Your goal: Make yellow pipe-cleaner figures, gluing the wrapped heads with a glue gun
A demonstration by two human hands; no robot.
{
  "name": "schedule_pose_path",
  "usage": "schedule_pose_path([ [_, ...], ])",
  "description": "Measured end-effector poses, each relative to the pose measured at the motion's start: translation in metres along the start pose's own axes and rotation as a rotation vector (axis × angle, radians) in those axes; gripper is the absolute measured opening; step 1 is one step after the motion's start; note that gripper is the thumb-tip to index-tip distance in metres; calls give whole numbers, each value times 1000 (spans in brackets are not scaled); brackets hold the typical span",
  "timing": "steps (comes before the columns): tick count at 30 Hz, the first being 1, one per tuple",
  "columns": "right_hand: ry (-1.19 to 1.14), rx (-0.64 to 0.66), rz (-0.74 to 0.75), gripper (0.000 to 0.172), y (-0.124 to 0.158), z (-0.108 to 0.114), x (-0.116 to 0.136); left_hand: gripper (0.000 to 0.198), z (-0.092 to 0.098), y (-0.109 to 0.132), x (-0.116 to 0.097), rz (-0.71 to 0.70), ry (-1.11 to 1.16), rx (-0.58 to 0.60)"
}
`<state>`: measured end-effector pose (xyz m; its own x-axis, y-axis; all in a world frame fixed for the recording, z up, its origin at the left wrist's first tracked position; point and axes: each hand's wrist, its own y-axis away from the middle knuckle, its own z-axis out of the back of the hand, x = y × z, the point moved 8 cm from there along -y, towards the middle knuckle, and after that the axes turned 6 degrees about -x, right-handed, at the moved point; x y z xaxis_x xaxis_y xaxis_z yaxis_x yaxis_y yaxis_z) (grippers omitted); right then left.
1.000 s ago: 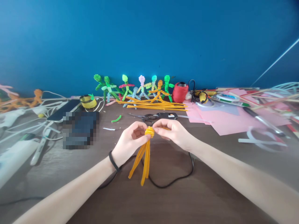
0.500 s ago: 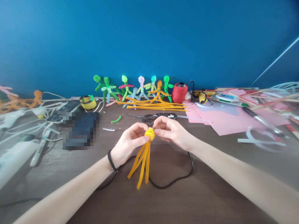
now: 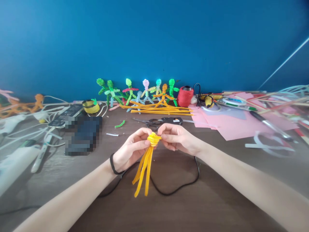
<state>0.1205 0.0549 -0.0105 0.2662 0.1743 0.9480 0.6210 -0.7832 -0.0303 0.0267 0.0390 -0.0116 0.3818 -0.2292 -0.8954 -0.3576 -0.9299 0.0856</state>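
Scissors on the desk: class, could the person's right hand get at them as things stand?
Probably yes. The scissors lie just beyond the right hand with bare desk between, but that hand and the left hand both pinch the yellow pipe-cleaner bundle.

Both hands pinch coiled top of yellow pipe cleaners [image 3: 154,139]: left hand [image 3: 130,149], right hand [image 3: 180,138]. Strands hang over tabletop [image 3: 183,206]; scissors [image 3: 154,121] behind.

Bright, even light; blurred, warped edges
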Motion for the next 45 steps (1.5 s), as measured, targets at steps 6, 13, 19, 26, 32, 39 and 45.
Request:
schedule_pose_path([
  [6, 12, -14, 2, 19, -2, 0, -3, 20, -2, 1, 6, 50, 33, 18],
  [13, 19, -7, -30, 25, -2, -1, -6, 22, -4, 2, 12, 109, 78, 78],
  [19, 55, 30, -47, 27, -1, -7, -8, 21, -10, 5, 21, 189, 165, 160],
  [26, 94, 24, -42, 28, -1, -8, -9, 20, -12, 6, 26, 229, 195, 198],
  [32, 86, -8, -17, 24, -1, -2, -8, 21, -9, 5, 23, 239, 213, 139],
  [39, 92, -69, -2, 22, -2, 1, -6, 22, -7, 6, 22, 235, 198, 136],
  [45, 121, -98, 6, 22, -2, 4, -7, 19, -4, 5, 20, 200, 130, 62],
])
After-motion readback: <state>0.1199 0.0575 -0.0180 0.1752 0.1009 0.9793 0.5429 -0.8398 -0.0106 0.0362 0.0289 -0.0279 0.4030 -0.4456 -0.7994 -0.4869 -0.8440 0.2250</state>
